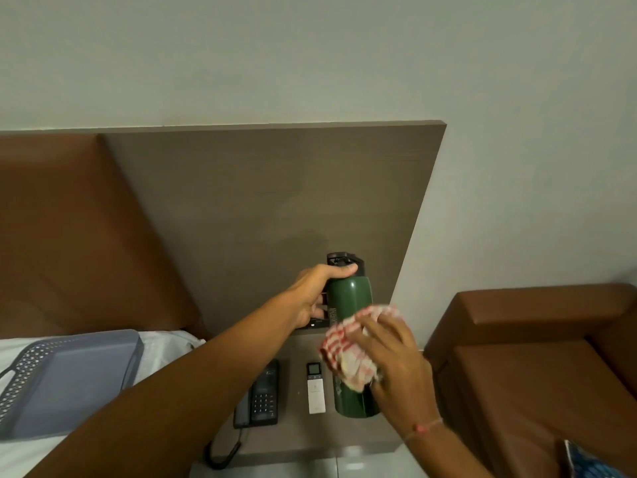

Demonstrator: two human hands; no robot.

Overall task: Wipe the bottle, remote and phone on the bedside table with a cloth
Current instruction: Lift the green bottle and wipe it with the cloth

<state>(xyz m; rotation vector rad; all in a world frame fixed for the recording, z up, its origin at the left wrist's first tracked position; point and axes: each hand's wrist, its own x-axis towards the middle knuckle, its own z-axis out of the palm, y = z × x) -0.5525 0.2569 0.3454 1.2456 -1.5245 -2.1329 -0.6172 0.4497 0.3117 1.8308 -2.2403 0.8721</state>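
A tall green bottle (348, 298) with a black cap stands upright at the right of the bedside table (296, 432). My left hand (315, 294) grips its neck just under the cap. My right hand (393, 360) presses a red-and-white checked cloth (348, 350) against the middle of the bottle's side. A white remote (315, 391) lies flat on the table just left of the bottle. A black desk phone (263, 396) with a keypad lies further left, partly hidden by my left forearm.
A grey perforated tray (65, 374) rests on the white bed at the left. A brown armchair (537, 360) stands close on the right. The phone's coiled cord (224, 450) hangs over the table's front edge. A wooden headboard panel rises behind the table.
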